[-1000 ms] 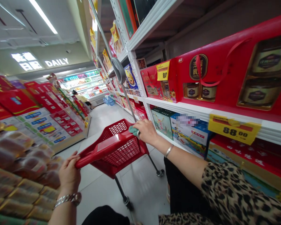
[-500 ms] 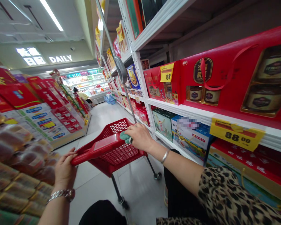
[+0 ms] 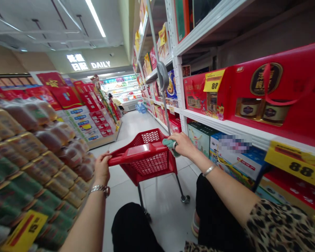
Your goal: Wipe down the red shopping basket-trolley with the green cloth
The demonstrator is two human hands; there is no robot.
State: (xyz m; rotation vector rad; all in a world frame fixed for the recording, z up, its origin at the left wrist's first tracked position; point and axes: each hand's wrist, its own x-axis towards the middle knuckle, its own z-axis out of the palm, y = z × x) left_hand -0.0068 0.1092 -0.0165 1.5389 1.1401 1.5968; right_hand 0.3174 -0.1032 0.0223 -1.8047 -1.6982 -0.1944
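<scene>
Both my hands are on the handle of a red plastic shopping cart (image 3: 138, 152), which rolls on thin dark legs with small castors. My left hand (image 3: 102, 169) grips the handle's left end. My right hand (image 3: 183, 145) holds the handle's right side, pressing a green cloth (image 3: 170, 146) against it. The cart's mesh basket (image 3: 149, 163) looks empty from here, though its front corners are partly hidden by the handle.
To my right, white shelves hold red gift boxes (image 3: 275, 94) above yellow 88 price tags (image 3: 298, 164). Stacked packaged food (image 3: 34, 164) stands close on my left. A person (image 3: 114, 101) is far down the tiled aisle, near lit refrigerated shelves (image 3: 120, 91).
The view has turned and moved forward along the aisle, and a yellow price tag has entered at bottom left. Both hands stay on the cart handle, with the cloth still under my right hand.
</scene>
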